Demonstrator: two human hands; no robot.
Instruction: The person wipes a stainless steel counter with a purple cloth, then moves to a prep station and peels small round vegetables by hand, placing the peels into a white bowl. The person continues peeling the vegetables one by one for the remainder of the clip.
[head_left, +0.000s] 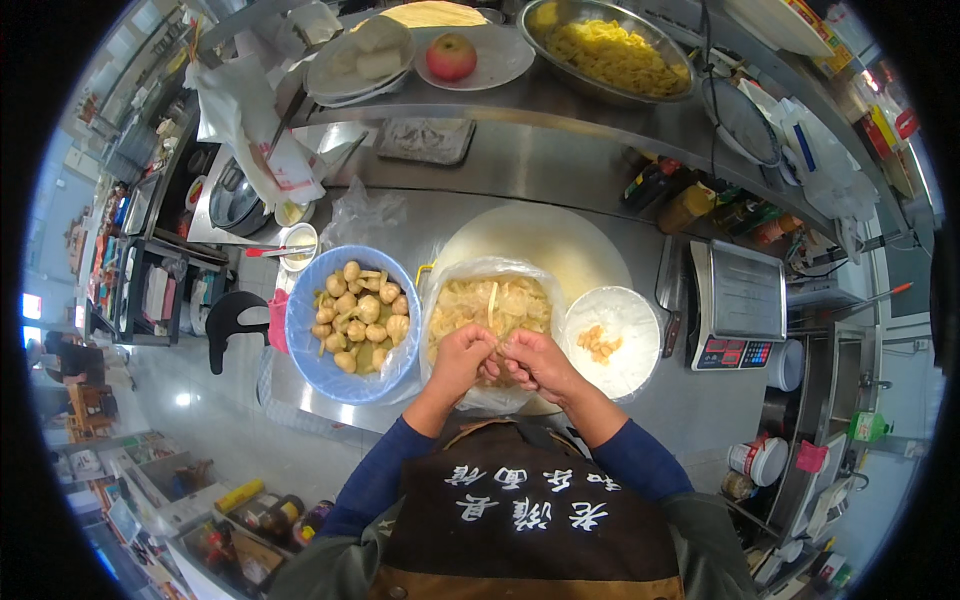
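Observation:
My left hand (463, 361) and my right hand (541, 361) meet fingertip to fingertip, pinching a small piece of garlic (502, 347) mostly hidden by the fingers. Below them is a container lined with a clear plastic bag (556, 296), heaped with papery garlic skins (461, 300) and a pale stalk (493, 300). To the left, a blue plastic-lined basin (300, 375) holds several whole garlic bulbs (367, 309). On the right, peeled cloves (598, 343) lie in a small pile in a white plastic-lined bowl (626, 379).
A round pale chopping board (592, 240) lies behind the bowls. Right of them are a cleaver (667, 285) and a digital scale (739, 300). A metal shelf (480, 109) across the back bears an apple (451, 56) and a steel bowl (536, 45) of yellow food.

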